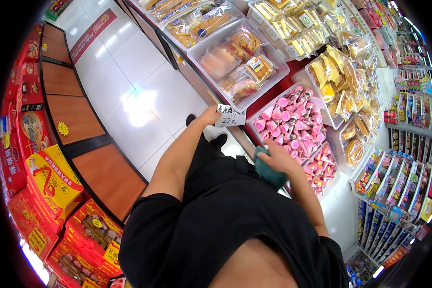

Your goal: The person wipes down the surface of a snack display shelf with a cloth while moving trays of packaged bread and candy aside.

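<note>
My left hand (211, 114) grips the left edge of a white paper sign (230, 116) that bears handwriting. The sign hangs over the near edge of the display counter. A dark green cloth (268, 170) is bunched in my right hand (279, 156), close to my body. Just beyond that hand stands a plastic bin (251, 122) filled with pink cone-shaped packets (291, 120). Left of it, a translucent bin (198, 59) contains packaged breads (237, 68). My fingers partly cover the cloth.
More bins of wrapped pastries (340, 79) and sliced cakes (291, 23) fill the counter. Red and yellow gift boxes (54, 176) are stacked on my left beside a low brown-topped display (108, 176). White floor tiles (129, 79) run between. Wire racks of small packets (388, 180) stand to the right.
</note>
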Available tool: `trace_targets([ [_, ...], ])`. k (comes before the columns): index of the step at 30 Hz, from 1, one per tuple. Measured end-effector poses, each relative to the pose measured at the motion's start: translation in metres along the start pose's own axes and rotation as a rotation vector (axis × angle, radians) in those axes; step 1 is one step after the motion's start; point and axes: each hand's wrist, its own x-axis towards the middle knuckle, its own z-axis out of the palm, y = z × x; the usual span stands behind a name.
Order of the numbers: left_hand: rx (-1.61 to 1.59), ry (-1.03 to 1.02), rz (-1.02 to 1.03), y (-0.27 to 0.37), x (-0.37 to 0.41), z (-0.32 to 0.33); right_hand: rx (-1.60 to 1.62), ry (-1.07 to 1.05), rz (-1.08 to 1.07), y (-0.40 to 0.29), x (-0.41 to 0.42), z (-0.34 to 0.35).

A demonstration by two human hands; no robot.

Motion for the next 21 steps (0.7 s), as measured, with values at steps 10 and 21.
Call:
trace_targets([
  [10, -0.229, -0.022, 0.051, -0.026, -0.013, 0.020, -0.506, 0.052, 0.303, -0.005, 0.049, 0.030],
  [21, -0.194, -0.137, -0.117, -0.022, -0.025, -0.004, -0.585, 0.183, 0.217, 0.012, 0.057, 0.035],
])
